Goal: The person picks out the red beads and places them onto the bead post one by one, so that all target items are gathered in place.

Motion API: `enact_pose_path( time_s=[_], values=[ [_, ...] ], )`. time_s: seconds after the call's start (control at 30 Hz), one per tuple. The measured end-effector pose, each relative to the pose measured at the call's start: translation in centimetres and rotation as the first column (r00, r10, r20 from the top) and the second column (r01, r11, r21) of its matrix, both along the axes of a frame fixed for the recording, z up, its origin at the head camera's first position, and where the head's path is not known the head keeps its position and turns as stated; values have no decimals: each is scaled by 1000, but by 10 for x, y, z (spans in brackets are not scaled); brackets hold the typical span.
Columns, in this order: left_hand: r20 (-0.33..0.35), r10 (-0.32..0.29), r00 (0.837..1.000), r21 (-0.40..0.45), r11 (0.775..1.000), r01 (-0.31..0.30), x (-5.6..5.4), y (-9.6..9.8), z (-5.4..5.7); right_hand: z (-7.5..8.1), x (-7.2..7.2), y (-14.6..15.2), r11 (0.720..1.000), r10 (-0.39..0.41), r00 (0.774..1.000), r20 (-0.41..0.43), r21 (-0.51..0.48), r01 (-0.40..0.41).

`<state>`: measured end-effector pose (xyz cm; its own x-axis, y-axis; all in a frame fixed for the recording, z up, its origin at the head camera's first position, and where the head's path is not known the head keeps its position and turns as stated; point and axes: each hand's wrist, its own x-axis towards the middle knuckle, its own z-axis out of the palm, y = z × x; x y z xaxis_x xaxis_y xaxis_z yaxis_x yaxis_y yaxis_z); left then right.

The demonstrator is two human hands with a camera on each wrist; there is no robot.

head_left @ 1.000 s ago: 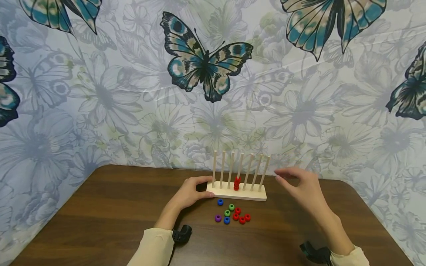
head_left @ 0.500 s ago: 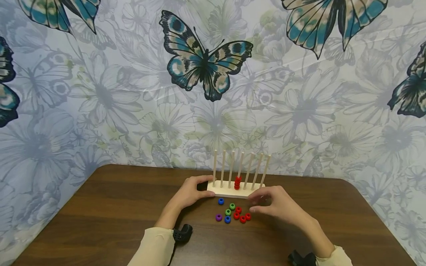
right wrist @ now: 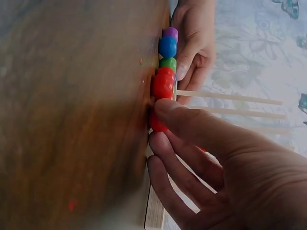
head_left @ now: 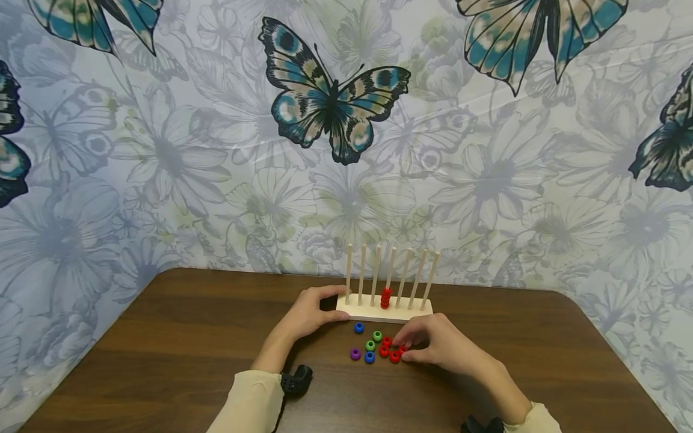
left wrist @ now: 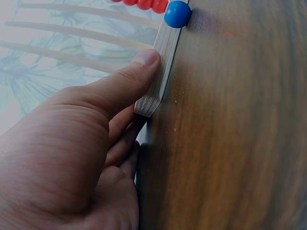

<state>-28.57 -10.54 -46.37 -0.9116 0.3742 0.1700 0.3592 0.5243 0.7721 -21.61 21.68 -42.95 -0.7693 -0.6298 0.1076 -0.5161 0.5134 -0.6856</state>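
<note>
Toward the left of a brown table (head_left: 151,361), a cream sleeve (head_left: 251,397) led past a black wrist device (head_left: 296,382) to the left hand (head_left: 308,313), which held the left end of a pale wooden stand (head_left: 373,314) — thumb on its front edge, fingers round the back. The stand sat flat near the table's far edge, its seven pegs (head_left: 376,273) upright in a row, the fourth threaded with a short stack of red beads (head_left: 385,298). Loose beads lay just in front: first a purple bead (head_left: 355,354), then a blue bead (head_left: 359,328) closest to the stand, a second blue bead (head_left: 370,357) nearer the person, and two green beads (head_left: 370,346) by these. Next came a cluster of three loose red ones (head_left: 384,352). At its right edge the right hand (head_left: 446,340) had a narrow grip — thumb and fingertips pinched one more red bead (head_left: 403,349); whether it touched the table could not be told. Farther right, another black device (head_left: 480,426) sat on that wrist, and a butterfly (head_left: 666,147) marked the floral backdrop behind.
</note>
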Motion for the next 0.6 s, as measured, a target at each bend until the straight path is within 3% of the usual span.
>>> enact_pose_path(
  time_s=[0.17, 0.43, 0.6],
  values=[
    [-5, -4, 1000, -4, 1000, 4, 0, 0, 1, 3, 1, 1, 998, -59, 997, -50, -1, 59],
    [-6, -6, 1000, 0, 1000, 6, 0, -1, 0, 9, 0, -1, 983, -169, 981, -92, -90, 161],
    [-4, -10, 1000, 3, 1000, 10, 0, -1, 0, 18, 0, -4, 970, -198, 957, -212, -184, 160]
  ],
)
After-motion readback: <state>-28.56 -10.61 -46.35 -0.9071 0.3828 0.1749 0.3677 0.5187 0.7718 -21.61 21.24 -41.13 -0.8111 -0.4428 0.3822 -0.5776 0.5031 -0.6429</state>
